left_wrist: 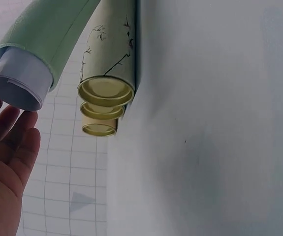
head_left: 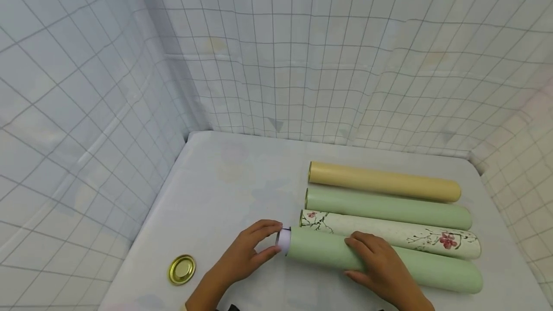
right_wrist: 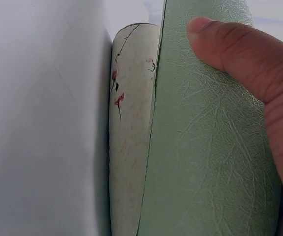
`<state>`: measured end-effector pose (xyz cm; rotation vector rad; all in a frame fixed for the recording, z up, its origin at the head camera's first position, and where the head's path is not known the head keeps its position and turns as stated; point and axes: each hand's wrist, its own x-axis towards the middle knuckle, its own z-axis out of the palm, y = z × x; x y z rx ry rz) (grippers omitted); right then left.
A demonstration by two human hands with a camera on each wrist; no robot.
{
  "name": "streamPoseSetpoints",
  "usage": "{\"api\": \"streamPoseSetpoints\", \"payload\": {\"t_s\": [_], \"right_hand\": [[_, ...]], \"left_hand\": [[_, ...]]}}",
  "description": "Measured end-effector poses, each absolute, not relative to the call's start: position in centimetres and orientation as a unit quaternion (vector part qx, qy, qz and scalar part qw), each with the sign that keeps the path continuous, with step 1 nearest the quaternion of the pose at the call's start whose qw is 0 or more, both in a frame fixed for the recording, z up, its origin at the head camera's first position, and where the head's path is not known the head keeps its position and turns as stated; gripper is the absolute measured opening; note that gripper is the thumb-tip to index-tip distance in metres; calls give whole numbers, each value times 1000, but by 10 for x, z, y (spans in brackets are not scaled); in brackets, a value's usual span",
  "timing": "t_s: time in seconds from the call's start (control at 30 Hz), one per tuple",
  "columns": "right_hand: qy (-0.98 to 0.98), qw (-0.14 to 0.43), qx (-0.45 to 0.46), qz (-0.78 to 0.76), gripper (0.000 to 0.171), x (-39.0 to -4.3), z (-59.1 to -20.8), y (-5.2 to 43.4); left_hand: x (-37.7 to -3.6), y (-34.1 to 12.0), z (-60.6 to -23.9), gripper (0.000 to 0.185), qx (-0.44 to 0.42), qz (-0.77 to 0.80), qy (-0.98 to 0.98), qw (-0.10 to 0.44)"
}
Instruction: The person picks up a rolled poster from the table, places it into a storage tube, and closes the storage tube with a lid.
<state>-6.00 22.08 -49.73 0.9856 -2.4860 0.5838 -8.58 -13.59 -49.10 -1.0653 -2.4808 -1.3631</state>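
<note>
A light-green cardboard tube point(head_left: 321, 248) lies nearest the person, its left end uncapped. A roll of white paper point(head_left: 283, 241) sticks a short way out of that end. My left hand point(head_left: 246, 252) holds the paper's protruding edge between thumb and fingers; the left wrist view shows the hollow middle of the roll point(left_wrist: 24, 73). Across the middle of the same tube, my right hand point(head_left: 380, 265) grips it from above, with the thumb point(right_wrist: 230, 42) lying along its textured surface. A gold metal lid point(head_left: 181, 269) rests on the table, left of my left hand.
Behind the held tube lie a white tube with plum-blossom print point(head_left: 376, 232), another green tube point(head_left: 384, 209) and a yellow tube point(head_left: 380, 180), roughly parallel. Their left ends carry gold lids, seen in the left wrist view. Grid-patterned cloth walls point(head_left: 302, 61) enclose the white-covered table point(head_left: 216, 181).
</note>
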Motion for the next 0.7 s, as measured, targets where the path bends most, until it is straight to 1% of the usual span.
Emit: {"api": "streamPoseSetpoints", "payload": {"t_s": [0.13,0.37,0.53,0.7], "right_hand": [[-887,203,355,213,60,-60,-497,219],[-887,201,356,214,62,-60,-497,216],[-885,207,357,216,59,-61,-497,216],[-885,202,356,220,60,-61,-497,217]], "left_hand": [[-85,-128,-496,42,-333,-503,-796,40],[-81,-117,-494,38,-317,-527,-787,51],[-77,-119,-477,37,-319,-527,-786,56],[-75,-134,-462,35,-302,-515,-800,62]]}}
